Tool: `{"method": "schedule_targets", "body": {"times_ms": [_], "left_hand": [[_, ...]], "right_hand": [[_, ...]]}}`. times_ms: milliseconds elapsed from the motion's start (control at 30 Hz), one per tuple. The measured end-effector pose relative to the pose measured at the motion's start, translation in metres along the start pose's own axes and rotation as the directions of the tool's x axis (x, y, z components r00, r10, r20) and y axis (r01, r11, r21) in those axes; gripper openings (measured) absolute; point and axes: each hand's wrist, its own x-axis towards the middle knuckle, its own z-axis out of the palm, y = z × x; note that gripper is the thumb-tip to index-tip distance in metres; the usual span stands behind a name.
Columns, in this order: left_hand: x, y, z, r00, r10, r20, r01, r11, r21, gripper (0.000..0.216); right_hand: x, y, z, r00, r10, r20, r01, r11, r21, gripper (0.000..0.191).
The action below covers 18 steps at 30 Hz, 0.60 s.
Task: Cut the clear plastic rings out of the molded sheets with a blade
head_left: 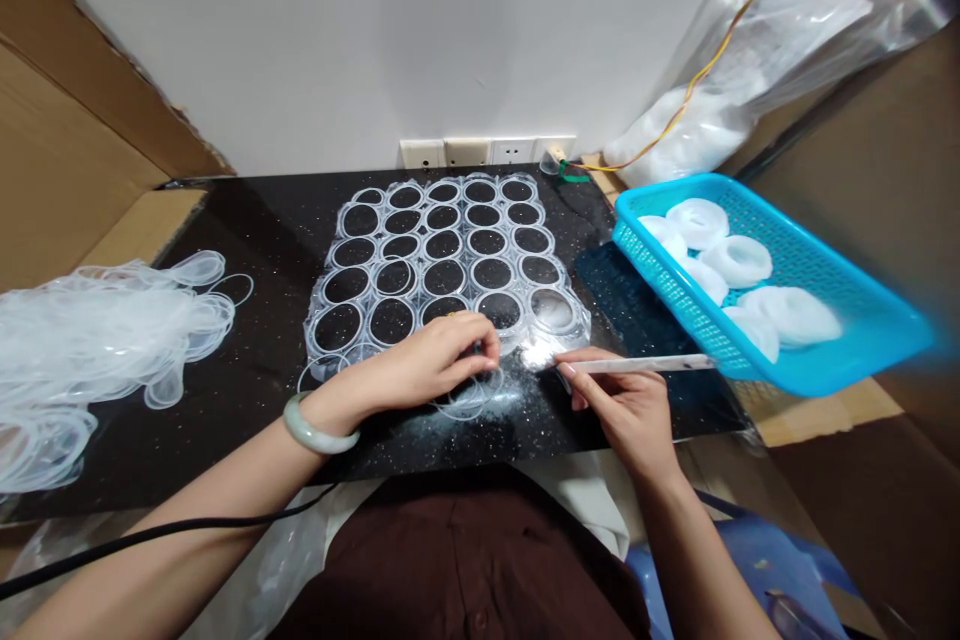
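A clear plastic sheet of round rings (442,247), set in rows, lies flat on the black speckled tabletop. Over its near edge is my left hand (420,360), a pale green bangle at the wrist. Its fingers are curled and closed, and what they may pinch is hidden. Thin loose clear rings (459,412) lie just beneath this hand. My right hand (626,410), by the sheet's near right corner, grips a slim white stick-like tool (645,363) between thumb and fingers. The tool's working tip is lost in a bright glare.
A heap of clear rings (97,320) covers the left of the table. On the right a blue basket (757,360) holds several white ring bundles (739,260). Behind it stands a plastic bag (697,125). Wall sockets (487,153) and a yellow cable (694,85) are at the back.
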Motion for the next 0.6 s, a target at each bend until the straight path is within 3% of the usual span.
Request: {"method": "schedule_targets", "body": {"times_ms": [167,300,500,600], "left_hand": [[0.009,-0.006,0.003,0.994,-0.046,-0.095,0.042,0.998,-0.042,0.007],[0.005,-0.010,0.000,0.991,-0.017,-0.132,0.012,0.999,-0.035,0.021],[-0.033,-0.020,-0.022,0.936,-0.080,-0.343,0.128,0.985,0.118,0.016],[-0.056,-0.022,-0.022,0.931,-0.076,-0.356,0.137,0.979,0.151,0.011]], "right_hand": [[0.001,0.000,0.000,1.000,-0.004,-0.009,0.004,1.000,0.009,0.012],[0.000,0.001,0.000,1.000,-0.015,-0.014,0.015,1.000,0.019,0.013],[0.001,0.003,0.001,1.000,-0.013,-0.020,0.013,1.000,0.027,0.014],[0.000,0.003,0.002,1.000,-0.013,-0.019,0.013,1.000,0.024,0.014]]}}
